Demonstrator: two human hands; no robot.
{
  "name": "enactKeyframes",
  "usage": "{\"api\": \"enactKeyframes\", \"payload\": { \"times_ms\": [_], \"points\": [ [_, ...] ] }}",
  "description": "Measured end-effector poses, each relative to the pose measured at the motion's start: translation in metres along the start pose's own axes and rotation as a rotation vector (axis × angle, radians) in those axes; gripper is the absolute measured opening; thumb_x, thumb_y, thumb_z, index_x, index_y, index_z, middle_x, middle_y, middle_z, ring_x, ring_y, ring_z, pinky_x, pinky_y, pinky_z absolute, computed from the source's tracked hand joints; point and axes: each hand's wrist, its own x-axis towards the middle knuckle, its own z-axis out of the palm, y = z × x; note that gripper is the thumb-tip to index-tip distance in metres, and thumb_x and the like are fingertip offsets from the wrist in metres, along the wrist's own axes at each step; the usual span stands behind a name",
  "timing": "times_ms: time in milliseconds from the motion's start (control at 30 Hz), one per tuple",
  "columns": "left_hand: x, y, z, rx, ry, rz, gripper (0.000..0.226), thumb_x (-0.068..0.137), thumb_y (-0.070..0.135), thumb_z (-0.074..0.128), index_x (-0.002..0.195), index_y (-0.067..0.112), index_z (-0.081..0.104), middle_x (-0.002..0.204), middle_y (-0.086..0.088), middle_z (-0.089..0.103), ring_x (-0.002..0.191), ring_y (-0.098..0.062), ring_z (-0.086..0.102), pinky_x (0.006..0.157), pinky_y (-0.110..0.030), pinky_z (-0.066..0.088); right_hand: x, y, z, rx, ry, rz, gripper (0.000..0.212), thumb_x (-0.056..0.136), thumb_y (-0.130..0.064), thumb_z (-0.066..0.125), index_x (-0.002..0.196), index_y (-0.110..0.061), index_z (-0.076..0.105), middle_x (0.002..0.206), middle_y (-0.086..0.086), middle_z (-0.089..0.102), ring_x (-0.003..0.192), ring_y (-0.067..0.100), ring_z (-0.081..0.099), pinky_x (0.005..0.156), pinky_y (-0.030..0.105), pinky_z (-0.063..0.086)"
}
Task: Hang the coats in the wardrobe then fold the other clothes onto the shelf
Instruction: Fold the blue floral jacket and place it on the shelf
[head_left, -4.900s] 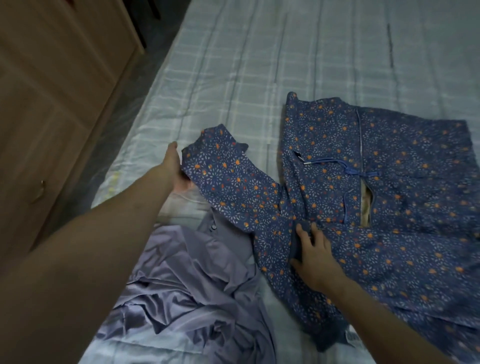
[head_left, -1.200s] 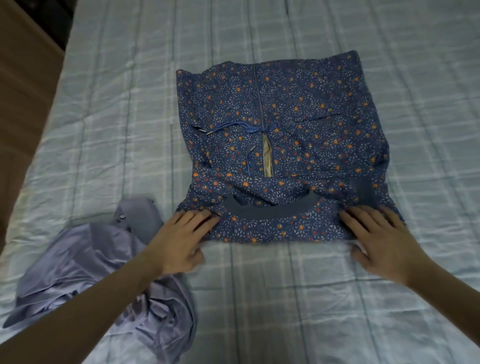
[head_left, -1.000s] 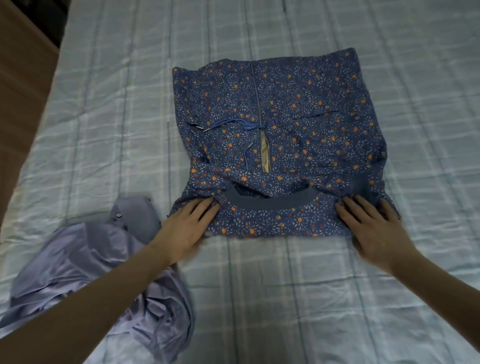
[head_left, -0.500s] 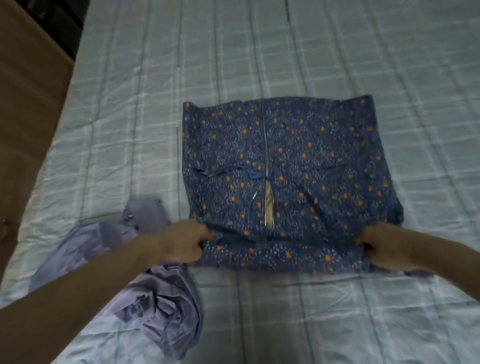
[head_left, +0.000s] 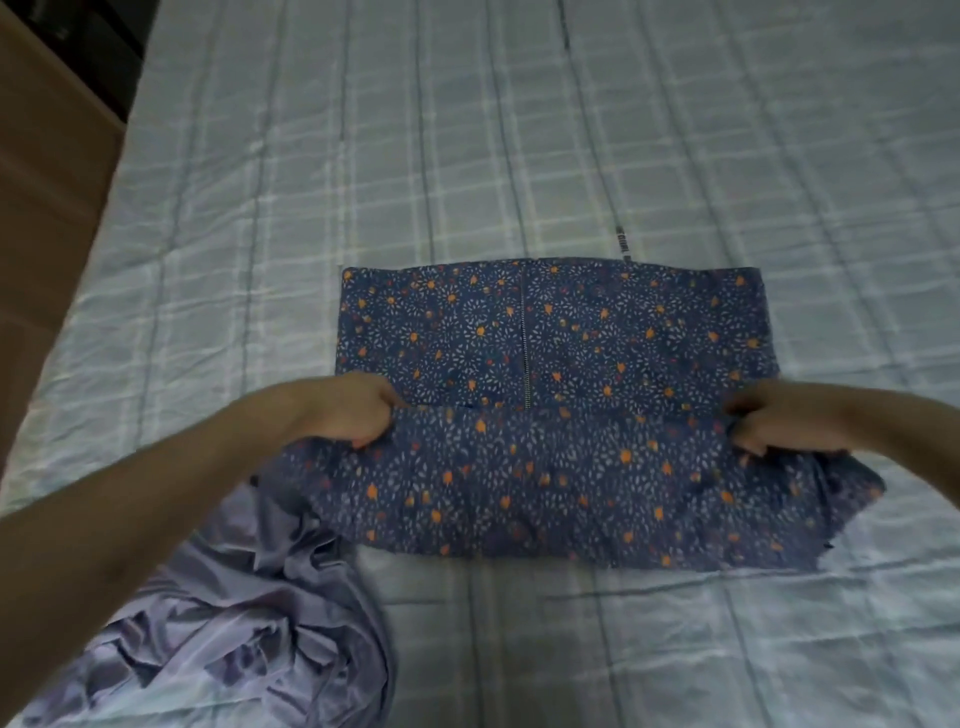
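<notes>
A dark blue floral jacket (head_left: 550, 332) with orange specks and a centre zip lies on the bed, its near half lifted and doubled over toward the far half. My left hand (head_left: 348, 410) grips the left corner of the lifted edge. My right hand (head_left: 779, 421) grips the right corner. Both hold the fold line across the garment's middle. The collar and drawstring are hidden under the turned-over part.
A crumpled lilac satin garment (head_left: 244, 639) lies at the near left, partly under my left forearm. The pale checked bedspread (head_left: 467, 156) stretches all around. A brown wooden wardrobe side (head_left: 47, 197) runs along the left edge.
Both hands went from lying flat on the jacket's near edge to gripping its corners, then lifted that edge and carried it away from me over the middle, covering the collar and drawstring.
</notes>
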Motion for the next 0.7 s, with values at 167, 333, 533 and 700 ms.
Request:
{"api": "enactKeyframes", "payload": {
  "times_ms": [167, 333, 533, 700],
  "points": [
    [0.051, 0.006, -0.012, 0.083, 0.188, -0.045, 0.037, 0.094, 0.015, 0.040, 0.123, 0.014, 0.062, 0.129, -0.008, 0.059, 0.112, -0.028, 0.055, 0.095, -0.041, 0.046, 0.044, 0.002, -0.011, -0.058, 0.203, 0.132, 0.017, 0.082, -0.029, 0.058, 0.079, -0.015, 0.067, 0.085, 0.009, 0.066, 0.080, 0.026, 0.058, 0.066, 0.031, 0.044],
    [0.059, -0.008, 0.020, 0.140, 0.590, 0.018, 0.040, 0.086, 0.018, 0.049, 0.126, 0.021, 0.057, 0.119, -0.007, 0.062, 0.108, -0.030, 0.055, 0.099, -0.043, 0.039, 0.057, -0.007, 0.023, -0.167, 0.670, 0.132, 0.017, 0.086, -0.030, 0.056, 0.095, -0.016, 0.055, 0.094, 0.012, 0.063, 0.089, 0.033, 0.058, 0.076, 0.041, 0.045],
    [0.027, -0.013, 0.078, 0.106, 0.989, 0.372, 0.045, 0.086, 0.021, 0.048, 0.130, 0.016, 0.053, 0.147, -0.008, 0.041, 0.135, -0.031, 0.037, 0.111, -0.058, 0.023, 0.032, -0.028, 0.066, -0.111, 1.126, 0.013, 0.048, 0.084, -0.025, 0.048, 0.131, -0.014, 0.047, 0.143, 0.015, 0.039, 0.126, 0.037, 0.039, 0.110, 0.056, 0.018],
    [0.046, -0.039, 0.113, 0.144, 0.753, 0.284, 0.053, 0.099, 0.052, 0.024, 0.151, 0.041, 0.024, 0.162, 0.010, 0.013, 0.151, -0.023, 0.002, 0.117, -0.059, 0.002, 0.043, -0.009, 0.105, -0.201, 0.857, 0.020, 0.060, 0.094, -0.051, 0.028, 0.148, -0.028, 0.035, 0.157, 0.006, 0.028, 0.145, 0.027, 0.023, 0.115, 0.061, 0.009]
  ]
}}
